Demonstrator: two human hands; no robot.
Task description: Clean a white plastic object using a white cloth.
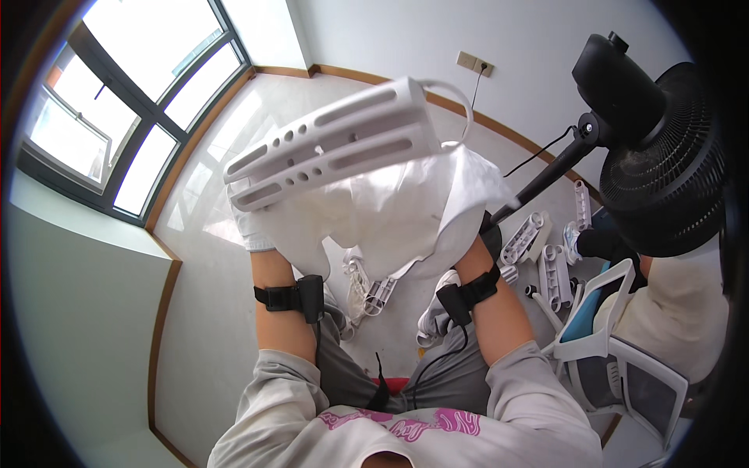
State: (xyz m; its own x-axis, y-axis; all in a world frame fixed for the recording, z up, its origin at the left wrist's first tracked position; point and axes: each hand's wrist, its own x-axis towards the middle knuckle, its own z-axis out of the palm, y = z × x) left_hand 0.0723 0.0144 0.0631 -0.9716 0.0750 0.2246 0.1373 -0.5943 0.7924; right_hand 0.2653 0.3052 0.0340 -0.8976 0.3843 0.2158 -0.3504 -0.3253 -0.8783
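Note:
A long white plastic part [333, 143] with slots and round holes is raised in front of me, tilted with its right end farther up the view. White sheet-like material [374, 222] hangs below it, and a thin white loop curves from its right end. My left hand [255, 229], in a white glove, is at the part's left end with its fingers hidden. The right forearm runs up beneath the white material at the right end, where my right hand is hidden from sight. Both arms hold the part up. Black straps with small boxes circle both forearms.
Similar slotted white parts [555, 278] lie on the floor at the right, and another [379, 295] between my feet. A black fan [661, 152] stands at the right, near an office chair [594, 342] and a seated person [673, 304]. Windows [134, 105] are at the left.

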